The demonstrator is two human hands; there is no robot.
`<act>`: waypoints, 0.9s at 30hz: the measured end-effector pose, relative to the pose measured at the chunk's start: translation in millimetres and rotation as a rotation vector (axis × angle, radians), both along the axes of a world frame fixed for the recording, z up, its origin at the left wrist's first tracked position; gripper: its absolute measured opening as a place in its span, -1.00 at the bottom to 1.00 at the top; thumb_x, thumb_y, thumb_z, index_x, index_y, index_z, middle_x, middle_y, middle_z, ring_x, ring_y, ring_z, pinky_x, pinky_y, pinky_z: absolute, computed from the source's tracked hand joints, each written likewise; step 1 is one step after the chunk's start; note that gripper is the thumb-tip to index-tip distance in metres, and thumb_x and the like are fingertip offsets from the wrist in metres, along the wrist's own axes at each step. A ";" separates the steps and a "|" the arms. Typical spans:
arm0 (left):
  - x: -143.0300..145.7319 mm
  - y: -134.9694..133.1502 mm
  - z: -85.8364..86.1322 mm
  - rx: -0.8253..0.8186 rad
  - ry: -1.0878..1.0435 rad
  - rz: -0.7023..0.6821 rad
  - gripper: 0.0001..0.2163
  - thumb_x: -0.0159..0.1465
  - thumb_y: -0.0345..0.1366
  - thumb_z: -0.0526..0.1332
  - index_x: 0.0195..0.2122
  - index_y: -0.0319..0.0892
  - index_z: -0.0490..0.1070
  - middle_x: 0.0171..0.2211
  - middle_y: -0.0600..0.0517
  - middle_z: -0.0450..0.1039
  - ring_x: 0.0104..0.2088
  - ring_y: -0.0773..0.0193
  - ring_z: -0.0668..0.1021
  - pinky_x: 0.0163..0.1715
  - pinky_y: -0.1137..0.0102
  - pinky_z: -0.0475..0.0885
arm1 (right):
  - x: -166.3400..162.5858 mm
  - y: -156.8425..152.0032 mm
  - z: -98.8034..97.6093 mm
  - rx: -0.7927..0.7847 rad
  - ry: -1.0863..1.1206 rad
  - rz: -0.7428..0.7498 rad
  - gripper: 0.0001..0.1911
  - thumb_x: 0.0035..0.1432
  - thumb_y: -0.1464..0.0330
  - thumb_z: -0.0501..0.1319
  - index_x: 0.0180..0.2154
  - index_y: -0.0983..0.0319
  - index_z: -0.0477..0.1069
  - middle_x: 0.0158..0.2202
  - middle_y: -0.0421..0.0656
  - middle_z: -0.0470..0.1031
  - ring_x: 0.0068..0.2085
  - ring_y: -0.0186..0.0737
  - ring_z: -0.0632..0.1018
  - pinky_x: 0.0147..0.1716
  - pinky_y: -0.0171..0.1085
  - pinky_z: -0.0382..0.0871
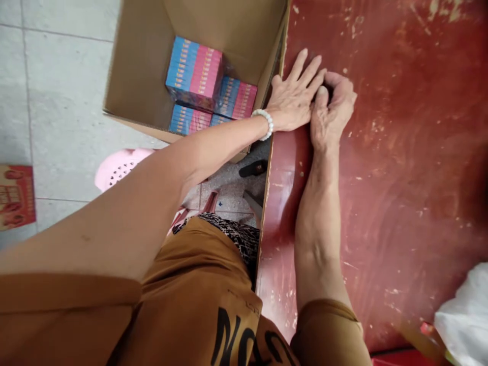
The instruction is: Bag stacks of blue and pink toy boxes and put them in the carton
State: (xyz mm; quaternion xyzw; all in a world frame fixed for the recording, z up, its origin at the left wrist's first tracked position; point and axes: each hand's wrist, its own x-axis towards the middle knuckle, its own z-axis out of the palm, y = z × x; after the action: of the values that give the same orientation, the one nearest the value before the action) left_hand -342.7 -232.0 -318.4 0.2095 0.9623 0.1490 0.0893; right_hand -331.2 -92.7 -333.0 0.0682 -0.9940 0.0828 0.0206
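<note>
My left hand [295, 96] lies flat on the worn red table [400, 168] near its left edge, fingers stretched out and together, a white bead bracelet [266, 122] on the wrist. My right hand [331, 109] is beside it and touching it, fingers curled in. Whether anything is in them is hidden. To the left of the table stands an open cardboard box [137, 71] on the floor. It holds several blue and pink packs [196, 71] stacked at its bottom.
A pink plastic stool [118, 168] shows under my left arm on the grey tiled floor. A red printed card [15, 195] lies at the far left. A white bag [465, 312] sits at the table's lower right corner.
</note>
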 end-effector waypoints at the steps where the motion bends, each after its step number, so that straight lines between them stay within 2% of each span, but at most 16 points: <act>1: 0.3 0.1 -0.8 0.000 0.005 0.001 -0.37 0.56 -0.14 -0.17 0.62 -0.19 -0.06 0.64 -0.03 -0.25 0.62 -0.12 -0.17 0.39 -0.29 0.22 | 15.3 2.2 3.6 0.008 -0.003 -0.036 -0.42 0.60 0.32 -0.29 0.41 0.35 0.21 0.40 0.14 0.36 0.35 -0.15 0.36 0.34 -0.10 0.18; 3: 0.2 0.7 -2.6 0.008 0.033 0.000 -0.35 0.55 -0.11 -0.16 0.61 -0.22 -0.06 0.64 -0.07 -0.24 0.62 -0.16 -0.16 0.39 -0.34 0.18 | 54.0 9.4 7.6 0.065 -0.015 -0.076 -0.40 0.62 0.20 -0.27 0.41 0.31 0.24 0.44 0.14 0.30 0.39 -0.09 0.32 0.32 -0.04 0.18; 6: -2.6 1.6 -6.4 0.021 0.066 -0.002 -0.32 0.52 -0.07 -0.15 0.61 -0.24 -0.06 0.63 -0.10 -0.23 0.62 -0.21 -0.13 0.37 -0.37 0.14 | 123.1 20.9 5.6 0.112 -0.011 -0.164 -0.33 0.60 0.08 -0.23 0.46 0.28 0.22 0.50 0.17 0.18 0.40 0.15 0.28 0.27 0.14 0.24; 9: -5.9 1.3 -10.1 0.017 0.076 0.007 -0.28 0.49 0.01 -0.17 0.61 -0.20 -0.05 0.61 -0.10 -0.09 0.59 -0.19 0.02 0.38 -0.27 0.15 | 180.3 25.6 -1.3 0.109 -0.003 -0.252 -0.31 0.56 0.00 -0.17 0.50 0.18 0.18 0.52 0.12 0.12 0.41 0.27 0.25 0.26 0.24 0.25; 11: -6.3 0.7 -10.1 0.008 0.083 0.009 -0.26 0.47 0.05 -0.19 0.61 -0.17 -0.05 0.56 -0.07 0.04 0.55 -0.16 0.14 0.39 -0.18 0.15 | 199.1 26.0 -6.4 0.128 -0.007 -0.290 -0.29 0.54 -0.04 -0.17 0.51 0.12 0.16 0.52 0.10 0.09 0.42 0.34 0.21 0.24 0.30 0.24; 13: -5.0 0.4 -7.4 -0.001 0.083 0.015 -0.26 0.47 0.07 -0.20 0.60 -0.15 -0.06 0.54 -0.04 0.08 0.53 -0.16 0.18 0.41 -0.16 0.12 | 201.9 26.6 -11.2 0.140 -0.006 -0.315 -0.29 0.53 -0.06 -0.19 0.52 0.07 0.13 0.52 0.10 0.07 0.41 0.38 0.19 0.20 0.34 0.25; 15: -3.2 1.0 -3.8 0.001 0.078 0.021 -0.28 0.49 0.06 -0.18 0.60 -0.17 -0.05 0.57 -0.04 0.02 0.55 -0.19 0.12 0.41 -0.20 0.12 | 195.2 28.5 -15.0 0.135 0.005 -0.326 -0.29 0.53 -0.06 -0.20 0.52 0.04 0.12 0.53 0.10 0.06 0.40 0.39 0.18 0.17 0.35 0.27; 17: -2.9 2.4 -2.3 0.004 0.061 0.029 -0.33 0.54 0.00 -0.10 0.60 -0.20 -0.05 0.62 -0.06 -0.12 0.59 -0.19 -0.03 0.41 -0.26 0.13 | 186.7 30.8 -17.0 0.100 0.031 -0.330 -0.29 0.52 -0.08 -0.18 0.50 0.04 0.15 0.52 0.10 0.09 0.39 0.38 0.20 0.17 0.35 0.28; 20: -7.4 5.3 -7.1 0.000 0.012 0.063 -0.39 0.59 -0.12 0.01 0.60 -0.14 -0.09 0.65 0.01 -0.31 0.62 -0.05 -0.24 0.45 -0.37 0.06 | 180.1 31.9 -17.6 0.011 0.074 -0.353 -0.32 0.49 -0.10 -0.10 0.44 0.05 0.25 0.49 0.08 0.19 0.36 0.33 0.24 0.20 0.36 0.27; 23: -14.5 7.9 -16.1 -0.016 0.002 0.096 -0.41 0.61 -0.18 0.03 0.59 -0.05 -0.13 0.65 0.09 -0.34 0.60 0.05 -0.28 0.46 -0.45 0.00 | 180.0 29.8 -16.6 -0.051 0.087 -0.364 -0.35 0.47 -0.10 -0.03 0.39 0.05 0.32 0.47 0.07 0.23 0.36 0.31 0.25 0.22 0.34 0.27; 27: -16.5 9.6 -19.1 -0.042 0.016 0.136 -0.42 0.61 -0.23 0.03 0.59 -0.05 -0.13 0.65 0.08 -0.34 0.59 0.08 -0.30 0.46 -0.44 -0.01 | 179.5 27.7 -13.7 -0.124 0.085 -0.360 -0.40 0.47 -0.04 0.03 0.36 0.07 0.35 0.46 0.06 0.26 0.35 0.30 0.25 0.21 0.30 0.26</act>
State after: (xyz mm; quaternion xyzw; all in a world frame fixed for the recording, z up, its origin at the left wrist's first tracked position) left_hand -359.3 -222.4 -337.6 0.1428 0.9779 0.1328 0.0756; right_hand -151.8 -65.0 -346.7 -0.1086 -0.9814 0.1361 0.0810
